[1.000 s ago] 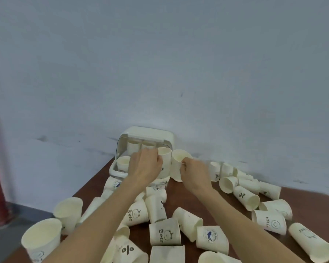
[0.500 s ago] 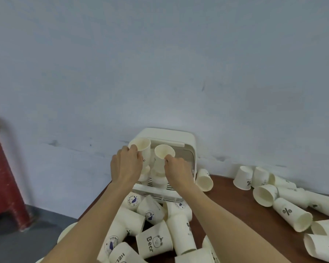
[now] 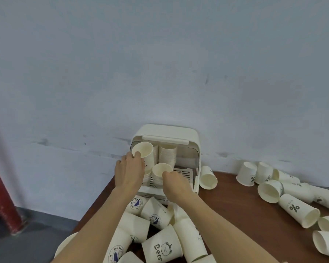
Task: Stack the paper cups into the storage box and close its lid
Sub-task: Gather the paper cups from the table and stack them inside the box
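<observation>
Paper cups lie scattered over a brown table (image 3: 241, 211), most on their sides, and several already stand stacked inside the cream storage box (image 3: 195, 149) at the table's far edge against a pale grey-blue wall (image 3: 160, 63). The box's lid (image 3: 165, 139) is swung up and open at the top, leaving the front clear. Inside, tall stacks (image 3: 167, 156) stand toward the back, and a slotted tray floor (image 3: 184, 174) shows at the front right. The left hand (image 3: 129, 172) grips a cup (image 3: 143, 154) at the box's front left, its thumb hooked over the rim and its fingers curled round the wall; this cup sits upright on top of a stack. The right hand (image 3: 176, 185) pinches the rim of a second cup (image 3: 160, 170), lower and just right of the first, also upright on a short stack inside the box. A heap of printed cups (image 3: 160, 224) lies in front of the box between the two forearms, one marked "Bear" (image 3: 162, 247). One cup (image 3: 208, 177) lies just beside the box's right wall. More cups (image 3: 285, 194) are spread to the right, well apart from the box, one bearing a percent sign (image 3: 298, 210). A red post (image 3: 0, 196) stands on the grey floor to the left.
</observation>
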Tool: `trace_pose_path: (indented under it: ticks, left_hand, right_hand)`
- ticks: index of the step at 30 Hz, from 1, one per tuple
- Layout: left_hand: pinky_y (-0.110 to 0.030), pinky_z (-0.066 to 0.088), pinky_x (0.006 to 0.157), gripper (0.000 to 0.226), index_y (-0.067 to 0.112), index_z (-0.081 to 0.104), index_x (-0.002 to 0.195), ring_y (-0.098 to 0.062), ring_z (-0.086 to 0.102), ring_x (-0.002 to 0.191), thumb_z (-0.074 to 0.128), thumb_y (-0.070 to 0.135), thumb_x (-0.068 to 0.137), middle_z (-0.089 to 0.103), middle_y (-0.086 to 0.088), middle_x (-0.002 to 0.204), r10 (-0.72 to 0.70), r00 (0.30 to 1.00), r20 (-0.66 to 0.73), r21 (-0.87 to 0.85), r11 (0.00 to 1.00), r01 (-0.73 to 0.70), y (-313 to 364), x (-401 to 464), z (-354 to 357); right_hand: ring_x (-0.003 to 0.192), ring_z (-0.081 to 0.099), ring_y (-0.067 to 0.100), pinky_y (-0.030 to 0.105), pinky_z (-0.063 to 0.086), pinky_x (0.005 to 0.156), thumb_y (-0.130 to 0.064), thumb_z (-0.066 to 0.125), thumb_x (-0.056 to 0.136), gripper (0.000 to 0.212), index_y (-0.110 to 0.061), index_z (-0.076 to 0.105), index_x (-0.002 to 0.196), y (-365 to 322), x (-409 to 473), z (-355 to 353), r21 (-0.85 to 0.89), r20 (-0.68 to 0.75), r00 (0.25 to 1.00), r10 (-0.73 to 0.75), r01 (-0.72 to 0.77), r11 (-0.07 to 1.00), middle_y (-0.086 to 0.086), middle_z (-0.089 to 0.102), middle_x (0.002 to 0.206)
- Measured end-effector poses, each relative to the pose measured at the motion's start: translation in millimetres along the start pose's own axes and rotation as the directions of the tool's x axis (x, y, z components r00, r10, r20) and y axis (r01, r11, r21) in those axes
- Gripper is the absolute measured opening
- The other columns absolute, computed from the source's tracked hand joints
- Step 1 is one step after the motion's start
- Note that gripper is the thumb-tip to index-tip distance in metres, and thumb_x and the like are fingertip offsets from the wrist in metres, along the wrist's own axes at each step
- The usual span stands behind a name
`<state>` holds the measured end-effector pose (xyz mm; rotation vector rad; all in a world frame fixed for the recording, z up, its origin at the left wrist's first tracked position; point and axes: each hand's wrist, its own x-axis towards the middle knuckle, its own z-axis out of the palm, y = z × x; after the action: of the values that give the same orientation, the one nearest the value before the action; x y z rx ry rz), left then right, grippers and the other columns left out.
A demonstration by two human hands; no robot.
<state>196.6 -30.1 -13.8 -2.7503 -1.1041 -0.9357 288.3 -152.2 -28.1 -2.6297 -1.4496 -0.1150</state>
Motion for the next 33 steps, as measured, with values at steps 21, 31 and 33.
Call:
trace_pose_path:
  ticks: [21, 31, 33]
  left_hand:
    - [-0.038, 0.042, 0.092, 0.037, 0.011, 0.046, 0.128, -0.029, 0.046, 0.119, 0.048, 0.016, 0.091, 0.049, -0.011, 0.129, 0.023, 0.921, 0.390, 0.234, 0.964, -0.123, 9.2, -40.5, -16.9]
    - [-0.034, 0.038, 0.067, 0.030, 0.016, 0.049, 0.123, -0.027, 0.048, 0.109, 0.042, 0.014, 0.094, 0.049, -0.009, 0.118, 0.237, 0.926, 0.294, 0.004, 0.969, -0.249, 35.0, -108.3, -100.3]
    - [-0.033, 0.038, 0.065, 0.031, 0.017, 0.051, 0.123, -0.027, 0.049, 0.107, 0.041, 0.014, 0.094, 0.049, -0.009, 0.120, 0.253, 0.924, 0.285, -0.073, 0.967, -0.243, 41.4, -126.1, -112.0]
  right_hand:
    - [0.078, 0.044, 0.026, 0.034, 0.034, 0.061, -0.005, 0.043, 0.086, 0.009, -0.012, 0.041, 0.091, -9.2, -54.1, -42.5, 0.098, -0.017, 0.998, 0.059, -0.057, 0.994, 0.011, 0.058, 0.100]
    - [0.084, 0.055, 0.027, 0.037, 0.043, 0.063, -0.012, 0.044, 0.088, 0.007, -0.014, 0.048, 0.093, -9.4, -133.2, -70.7, 0.221, -0.108, 0.992, 0.065, -0.040, 0.974, 0.005, 0.056, 0.091]
    - [0.084, 0.057, 0.028, 0.039, 0.050, 0.068, -0.015, 0.045, 0.089, 0.017, -0.012, 0.052, 0.104, -7.6, -154.3, -77.4, 0.230, -0.136, 0.987, 0.081, -0.048, 0.972, 0.006, 0.056, 0.094]
